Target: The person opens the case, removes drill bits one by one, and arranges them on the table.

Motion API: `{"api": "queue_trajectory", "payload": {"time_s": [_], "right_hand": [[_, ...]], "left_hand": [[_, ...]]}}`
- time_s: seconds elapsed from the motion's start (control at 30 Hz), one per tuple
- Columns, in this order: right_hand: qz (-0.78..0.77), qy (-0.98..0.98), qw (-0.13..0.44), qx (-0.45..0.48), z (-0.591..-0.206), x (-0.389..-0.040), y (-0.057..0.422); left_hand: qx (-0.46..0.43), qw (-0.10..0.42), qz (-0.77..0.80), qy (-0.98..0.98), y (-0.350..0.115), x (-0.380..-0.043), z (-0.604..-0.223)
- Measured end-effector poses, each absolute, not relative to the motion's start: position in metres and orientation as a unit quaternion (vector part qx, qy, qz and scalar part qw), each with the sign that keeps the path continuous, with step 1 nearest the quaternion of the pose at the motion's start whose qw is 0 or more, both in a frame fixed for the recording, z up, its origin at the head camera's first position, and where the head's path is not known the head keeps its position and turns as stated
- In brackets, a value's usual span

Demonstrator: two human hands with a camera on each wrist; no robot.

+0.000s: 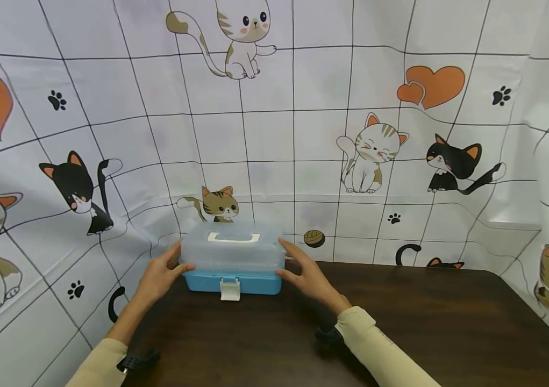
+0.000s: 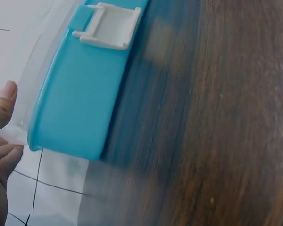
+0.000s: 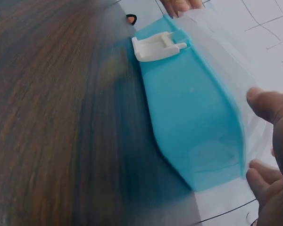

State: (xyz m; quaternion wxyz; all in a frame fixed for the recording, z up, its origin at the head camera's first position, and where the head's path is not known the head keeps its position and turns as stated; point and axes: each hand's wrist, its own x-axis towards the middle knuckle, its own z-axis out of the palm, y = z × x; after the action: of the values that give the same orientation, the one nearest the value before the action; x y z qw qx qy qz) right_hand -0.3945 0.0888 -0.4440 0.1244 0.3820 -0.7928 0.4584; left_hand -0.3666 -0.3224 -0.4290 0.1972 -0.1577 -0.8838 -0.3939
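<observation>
A storage box with a light blue base [image 1: 201,282] and a cloudy see-through lid [image 1: 233,257] sits at the back of the table. A white handle [image 1: 233,238] lies on the lid, which covers the base. At the front, the white latch [image 1: 229,291] sticks out, swung down from the lid. My left hand [image 1: 159,274] is at the box's left end, thumb near the front corner. On the opposite end is my right hand [image 1: 309,277], thumb and fingers spread apart beside the lid. Both wrist views show fingers close along the box's ends, partly hidden.
The dark wooden table [image 1: 400,322] extends in front of the box and to the right. Behind it hangs a white sheet [image 1: 274,134] with grid lines and cartoon cats, close to the box's back. Dark bands [image 1: 329,334] circle both wrists.
</observation>
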Motion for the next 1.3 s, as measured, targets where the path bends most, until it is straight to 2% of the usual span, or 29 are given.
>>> {"api": "queue_trajectory", "payload": {"time_s": [0.13, 0.27, 0.47, 0.67, 0.93, 1.2, 1.3], "right_hand": [[0.439, -0.784, 0.163, 0.408, -0.437, -0.399, 0.086], [0.430, -0.774, 0.176, 0.429, -0.427, -0.405, 0.082], [0.413, -0.768, 0.178, 0.456, -0.424, -0.408, 0.081], [0.462, -0.737, 0.166, 0.464, -0.418, -0.407, 0.087], [0.484, -0.718, 0.153, 0.477, -0.408, -0.401, 0.092], [0.503, -0.727, 0.109, 0.454, -0.399, -0.414, 0.101], [0.491, -0.731, 0.116, 0.458, -0.397, -0.414, 0.101]], "left_hand": [[-0.175, 0.233, -0.411, -0.864, -0.319, -0.370, -0.425], [-0.195, 0.252, -0.405, -0.857, -0.325, -0.369, -0.420], [-0.247, 0.224, -0.371, -0.867, -0.337, -0.367, -0.414], [-0.311, 0.203, -0.332, -0.867, -0.337, -0.375, -0.400], [-0.313, 0.206, -0.337, -0.864, -0.333, -0.375, -0.400], [-0.280, 0.227, -0.372, -0.855, -0.325, -0.369, -0.384], [-0.282, 0.229, -0.377, -0.852, -0.328, -0.371, -0.382]]}}
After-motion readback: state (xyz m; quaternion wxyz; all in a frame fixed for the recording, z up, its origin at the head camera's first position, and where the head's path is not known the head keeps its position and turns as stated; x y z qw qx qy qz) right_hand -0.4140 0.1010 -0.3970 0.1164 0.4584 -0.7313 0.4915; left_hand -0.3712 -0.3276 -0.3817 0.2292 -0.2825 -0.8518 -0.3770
